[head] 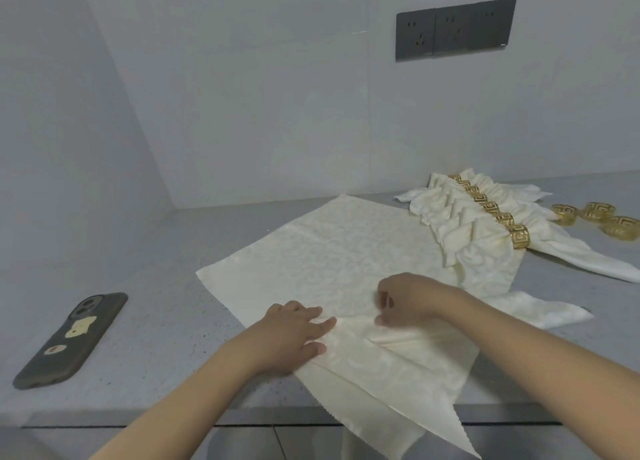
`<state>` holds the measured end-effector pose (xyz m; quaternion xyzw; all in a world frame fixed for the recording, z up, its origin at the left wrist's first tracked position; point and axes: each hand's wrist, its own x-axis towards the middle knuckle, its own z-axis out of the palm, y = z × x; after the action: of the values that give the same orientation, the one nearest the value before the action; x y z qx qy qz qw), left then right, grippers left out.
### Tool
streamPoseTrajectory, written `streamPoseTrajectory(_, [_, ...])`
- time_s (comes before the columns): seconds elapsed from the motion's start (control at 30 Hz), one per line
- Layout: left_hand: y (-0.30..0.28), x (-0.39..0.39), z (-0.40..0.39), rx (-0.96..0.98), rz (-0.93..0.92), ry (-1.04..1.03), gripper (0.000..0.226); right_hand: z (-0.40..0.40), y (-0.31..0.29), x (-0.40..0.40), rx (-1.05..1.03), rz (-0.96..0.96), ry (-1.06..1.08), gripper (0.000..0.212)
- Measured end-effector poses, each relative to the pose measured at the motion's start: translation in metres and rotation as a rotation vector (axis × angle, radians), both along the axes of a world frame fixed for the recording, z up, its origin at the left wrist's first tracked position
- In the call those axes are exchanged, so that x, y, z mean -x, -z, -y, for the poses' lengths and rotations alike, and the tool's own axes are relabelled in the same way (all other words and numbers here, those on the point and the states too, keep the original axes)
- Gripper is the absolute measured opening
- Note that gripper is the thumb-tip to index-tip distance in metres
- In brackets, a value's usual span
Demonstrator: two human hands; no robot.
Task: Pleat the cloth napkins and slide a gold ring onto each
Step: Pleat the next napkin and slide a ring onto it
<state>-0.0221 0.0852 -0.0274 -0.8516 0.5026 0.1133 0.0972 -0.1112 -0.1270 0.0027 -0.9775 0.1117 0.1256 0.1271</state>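
A cream patterned napkin (332,252) lies spread on the grey counter, its near corner hanging over the front edge. My left hand (294,335) pinches a fold of it between thumb and fingers. My right hand (405,300) pinches the same fold just to the right, fingers curled. At the back right, several pleated napkins (460,217) lie in a row, each with a gold ring (519,236) on it. Three loose gold rings (595,212) sit further right.
A dark phone (72,338) in a case lies face down at the left of the counter (156,286). A wall with a dark socket panel (453,28) stands behind. The counter's front edge runs just below my forearms.
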Motion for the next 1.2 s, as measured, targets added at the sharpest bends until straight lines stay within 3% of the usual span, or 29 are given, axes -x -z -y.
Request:
streamPoseTrajectory(0.17, [-0.005, 0.0, 0.002, -0.017, -0.014, -0.008, 0.051, 0.014, -0.007, -0.003, 0.102, -0.221, 0.0, 0.044])
streamPoseTrajectory(0.43, [-0.007, 0.0, 0.003, 0.005, -0.031, -0.013, 0.05, 0.005, -0.006, -0.008, -0.096, -0.149, 0.0, 0.017])
streamPoseTrajectory(0.53, [-0.004, 0.001, 0.003, 0.016, -0.04, -0.032, 0.05, 0.001, -0.005, -0.014, -0.216, -0.133, 0.091, 0.009])
streamPoseTrajectory(0.63, [0.0, 0.002, 0.0, 0.069, -0.04, -0.038, 0.05, 0.002, -0.008, -0.018, -0.351, -0.192, 0.27, 0.045])
streamPoseTrajectory(0.67, [0.001, 0.002, -0.001, 0.105, -0.022, -0.031, 0.049, 0.004, -0.009, -0.02, -0.447, -0.196, 0.317, 0.047])
streamPoseTrajectory(0.8, [0.004, 0.004, 0.0, 0.2, 0.02, 0.006, 0.05, 0.001, -0.011, -0.018, -0.813, -0.192, 0.413, 0.012])
streamPoseTrajectory(0.87, [0.006, 0.002, 0.002, 0.217, -0.094, -0.032, 0.051, -0.002, -0.006, -0.015, -0.917, -0.156, 0.443, 0.008])
streamPoseTrajectory(1.0, [0.001, -0.002, 0.002, 0.331, -0.275, -0.043, 0.042, -0.005, 0.002, -0.007, -1.127, -0.104, 0.51, 0.023])
streamPoseTrajectory(1.17, [-0.01, -0.004, 0.001, 0.455, -0.62, -0.216, 0.01, -0.008, -0.003, 0.005, -1.313, -0.149, 0.499, 0.014])
streamPoseTrajectory(1.2, [-0.013, -0.004, 0.002, 0.471, -0.662, -0.247, 0.02, -0.009, -0.003, 0.006, -1.316, -0.166, 0.464, 0.012])
